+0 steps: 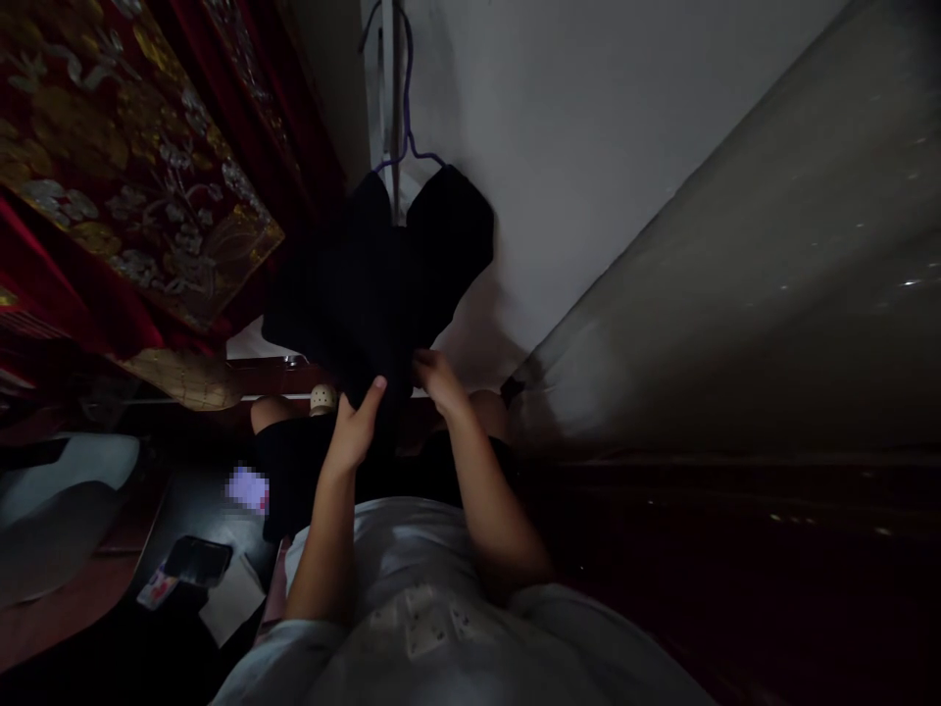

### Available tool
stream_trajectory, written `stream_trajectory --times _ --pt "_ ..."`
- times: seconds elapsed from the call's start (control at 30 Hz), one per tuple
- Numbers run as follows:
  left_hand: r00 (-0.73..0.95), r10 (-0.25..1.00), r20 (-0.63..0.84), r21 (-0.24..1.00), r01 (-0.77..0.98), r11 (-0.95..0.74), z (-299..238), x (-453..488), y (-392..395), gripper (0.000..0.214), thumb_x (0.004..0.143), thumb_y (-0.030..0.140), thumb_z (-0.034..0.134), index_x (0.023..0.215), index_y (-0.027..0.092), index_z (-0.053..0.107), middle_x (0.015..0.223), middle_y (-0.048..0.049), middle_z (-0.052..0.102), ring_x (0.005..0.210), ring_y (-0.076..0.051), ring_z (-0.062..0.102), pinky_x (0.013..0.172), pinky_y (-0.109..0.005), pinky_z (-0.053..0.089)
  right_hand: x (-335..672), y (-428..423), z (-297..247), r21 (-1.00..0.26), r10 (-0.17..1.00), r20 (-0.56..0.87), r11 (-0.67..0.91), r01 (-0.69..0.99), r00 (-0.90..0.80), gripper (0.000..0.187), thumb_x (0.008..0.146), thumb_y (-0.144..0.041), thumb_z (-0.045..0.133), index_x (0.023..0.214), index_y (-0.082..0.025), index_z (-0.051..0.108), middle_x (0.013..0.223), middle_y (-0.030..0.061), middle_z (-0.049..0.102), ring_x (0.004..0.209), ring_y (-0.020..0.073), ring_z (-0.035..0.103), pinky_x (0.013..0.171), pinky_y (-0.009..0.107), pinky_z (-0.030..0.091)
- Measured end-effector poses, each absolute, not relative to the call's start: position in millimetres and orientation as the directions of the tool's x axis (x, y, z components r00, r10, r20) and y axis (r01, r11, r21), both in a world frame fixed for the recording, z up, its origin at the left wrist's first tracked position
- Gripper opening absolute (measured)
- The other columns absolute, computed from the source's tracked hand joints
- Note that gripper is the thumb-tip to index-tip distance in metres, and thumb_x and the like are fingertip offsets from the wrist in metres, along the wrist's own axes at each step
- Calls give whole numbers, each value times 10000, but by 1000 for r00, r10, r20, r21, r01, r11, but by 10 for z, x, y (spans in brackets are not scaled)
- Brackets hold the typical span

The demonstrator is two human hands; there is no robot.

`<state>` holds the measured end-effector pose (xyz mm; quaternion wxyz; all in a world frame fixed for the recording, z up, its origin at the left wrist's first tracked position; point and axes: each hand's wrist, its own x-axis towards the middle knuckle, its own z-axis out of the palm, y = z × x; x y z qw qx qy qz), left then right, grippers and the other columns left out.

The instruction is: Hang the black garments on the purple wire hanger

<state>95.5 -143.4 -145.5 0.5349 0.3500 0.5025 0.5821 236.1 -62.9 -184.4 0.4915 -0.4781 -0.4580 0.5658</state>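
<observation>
Before the wall (588, 127), a hanger (407, 140) is bearing the garment (374, 284), so we are sparing both hands for its lower part, our left hand (357, 427) pinching cloth under the thumb, our right hand (441, 382) probably gripping its edge in this gloom.

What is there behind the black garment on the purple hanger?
Behind the black garment, a pale wall shows, and a narrow upright strip runs down out of sight behind its front. How far it continues, and anything else there, is covered.
</observation>
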Motion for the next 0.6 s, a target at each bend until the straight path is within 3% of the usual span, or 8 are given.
stream_trajectory --times 0.13,0.3,0.47,0.6 --pt "-111 987 -119 964 -249 88 -1462 1061 -1495 501 844 458 820 1220 146 707 1270 -109 718 1227 -286 666 1074 -366 538 2430 -702 -1765 -978 1000 -5 -6 -207 -6 355 741 -537 680 743 -192 601 665 -8 579 647 136 507 590 266 383" --pt "-71 977 -199 941 -294 170 -1424 1054 -1529 525 818 476 839 1201 139 715 1225 -126 731 1218 -322 671 1084 -422 536 2424 -756 -1695 -960 998 41 54 -273 54 421 832 -621 595 825 -206 667 821 40 675 864 207 609 723 322 493" --pt "-99 961 -256 911 -357 206 -1387 1029 -1531 464 806 398 865 1167 142 725 1173 -124 748 1198 -334 684 1103 -455 532 2400 -758 -1702 -960 997 66 73 -272 38 381 852 -604 612 809 -227 644 763 16 626 779 183 575 660 306 472" --pt "-135 959 -249 919 -347 190 -1390 955 -1468 414 813 351 860 1143 144 721 1173 -126 744 1203 -330 681 1099 -442 538 2392 -754 -1671 -949 997 36 55 -310 66 335 843 -532 619 736 -217 575 644 -11 530 619 136 491 546 264 388"
